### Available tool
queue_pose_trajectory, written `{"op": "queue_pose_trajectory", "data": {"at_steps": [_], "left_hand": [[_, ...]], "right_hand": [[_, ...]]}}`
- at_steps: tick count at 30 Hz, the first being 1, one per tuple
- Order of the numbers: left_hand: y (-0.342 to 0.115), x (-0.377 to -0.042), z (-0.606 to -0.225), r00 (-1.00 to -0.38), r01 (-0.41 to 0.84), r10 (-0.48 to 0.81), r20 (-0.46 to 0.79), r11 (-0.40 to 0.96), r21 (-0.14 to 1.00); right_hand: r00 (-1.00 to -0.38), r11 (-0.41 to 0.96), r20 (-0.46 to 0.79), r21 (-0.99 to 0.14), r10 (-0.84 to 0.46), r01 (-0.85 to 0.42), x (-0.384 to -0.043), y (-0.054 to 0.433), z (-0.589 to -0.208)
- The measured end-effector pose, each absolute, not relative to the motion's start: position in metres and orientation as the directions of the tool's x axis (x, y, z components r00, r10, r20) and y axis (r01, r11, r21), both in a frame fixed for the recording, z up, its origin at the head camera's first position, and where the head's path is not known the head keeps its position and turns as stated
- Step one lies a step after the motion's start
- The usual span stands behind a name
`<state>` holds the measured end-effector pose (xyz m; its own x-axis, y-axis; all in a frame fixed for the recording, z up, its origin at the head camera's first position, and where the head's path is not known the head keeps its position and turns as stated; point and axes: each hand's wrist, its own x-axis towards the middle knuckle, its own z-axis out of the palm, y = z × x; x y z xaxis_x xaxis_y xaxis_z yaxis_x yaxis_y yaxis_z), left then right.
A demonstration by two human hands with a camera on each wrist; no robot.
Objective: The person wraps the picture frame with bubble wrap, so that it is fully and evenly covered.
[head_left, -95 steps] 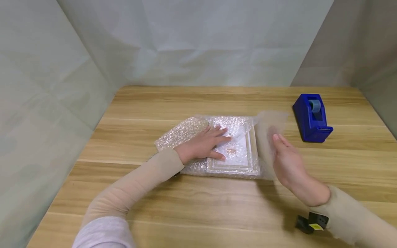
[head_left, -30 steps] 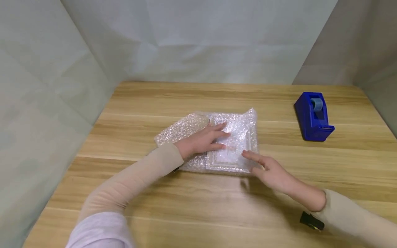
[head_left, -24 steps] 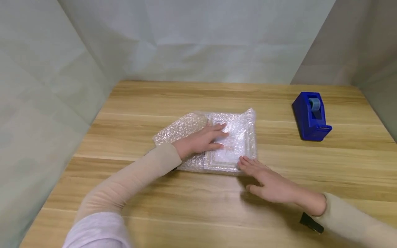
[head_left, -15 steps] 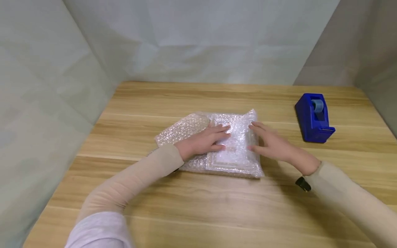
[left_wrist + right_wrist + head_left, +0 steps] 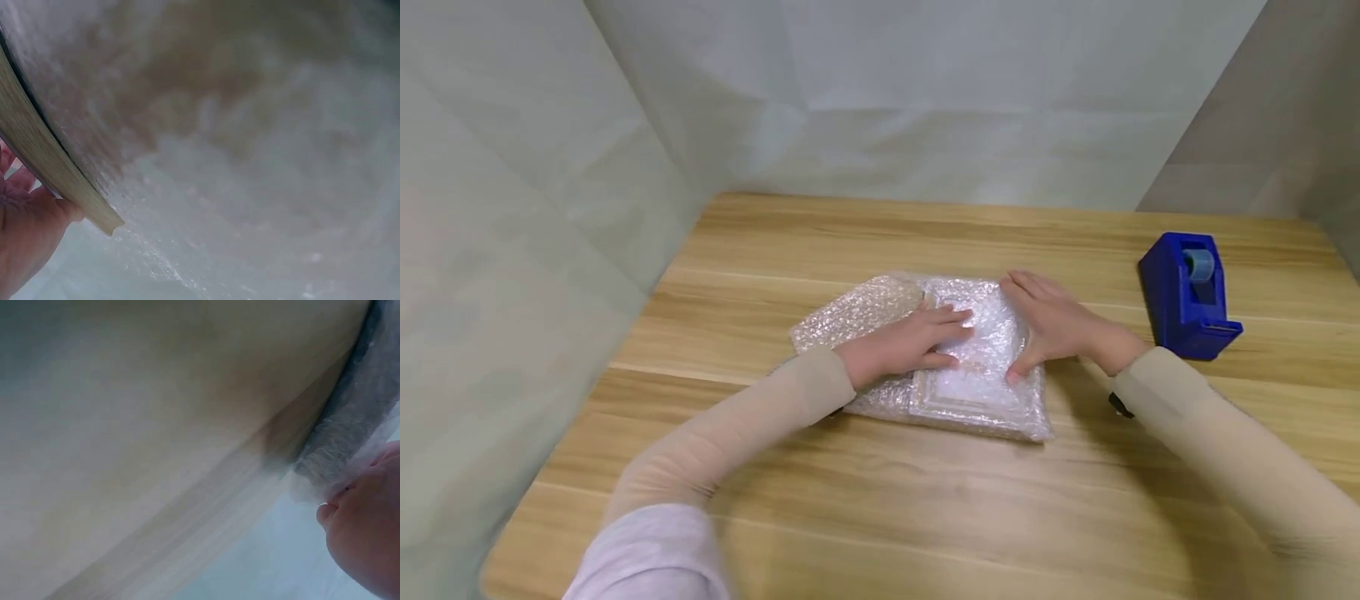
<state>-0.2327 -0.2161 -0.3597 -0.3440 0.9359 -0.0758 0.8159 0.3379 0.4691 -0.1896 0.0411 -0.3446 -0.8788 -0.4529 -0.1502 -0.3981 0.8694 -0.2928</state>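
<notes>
A light-coloured picture frame (image 5: 966, 392) lies flat under clear bubble wrap (image 5: 857, 312), which is folded over its face. On the wrapped face rests my left hand (image 5: 913, 340), fingers spread. My right hand (image 5: 1056, 321) lies over the frame's right side, its fingers at the far right corner and its thumb apart on the wrap. In the left wrist view, part of the left hand (image 5: 31, 231) shows beside a light wooden strip (image 5: 62, 162) and blurred wrap. The right wrist view has the right hand (image 5: 369, 519) against the edge of the wrapped bundle (image 5: 350, 431).
A blue tape dispenser (image 5: 1187, 296) holding a roll of clear tape (image 5: 1199, 265) stands to the right of the bundle on the wooden table (image 5: 880, 500). Pale sheeting (image 5: 962, 100) hangs behind the table and along its sides.
The right-hand flap of bubble wrap has come down over the frame, and my right hand has let go of it. That hand moved to the near corner, then up the right side. My left hand stayed.
</notes>
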Motion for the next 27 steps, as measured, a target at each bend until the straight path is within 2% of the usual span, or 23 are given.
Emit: {"op": "queue_pose_trajectory", "data": {"at_steps": [8, 12, 16, 20, 27], "left_hand": [[-0.218, -0.231, -0.354, -0.374, 0.81, 0.92, -0.117, 0.385, 0.443], [-0.215, -0.231, -0.354, -0.375, 0.816, 0.918, -0.128, 0.393, 0.424], [-0.214, -0.23, -0.356, -0.397, 0.816, 0.908, -0.131, 0.415, 0.403], [-0.212, -0.233, -0.355, -0.413, 0.808, 0.898, -0.149, 0.437, 0.395], [-0.208, -0.236, -0.349, -0.383, 0.809, 0.907, -0.177, 0.421, 0.41]], "right_hand": [[-0.858, 0.858, -0.177, -0.295, -0.482, -0.421, -0.189, 0.036, -0.338], [-0.85, 0.831, -0.099, -0.295, -0.517, -0.471, -0.171, 0.029, -0.329], [-0.798, 0.77, 0.038, -0.24, -0.602, -0.592, -0.151, 0.02, -0.328], [-0.75, 0.725, 0.1, -0.198, -0.654, -0.659, -0.144, 0.014, -0.337], [-0.783, 0.757, 0.054, -0.221, -0.62, -0.615, -0.141, 0.015, -0.346]]}}
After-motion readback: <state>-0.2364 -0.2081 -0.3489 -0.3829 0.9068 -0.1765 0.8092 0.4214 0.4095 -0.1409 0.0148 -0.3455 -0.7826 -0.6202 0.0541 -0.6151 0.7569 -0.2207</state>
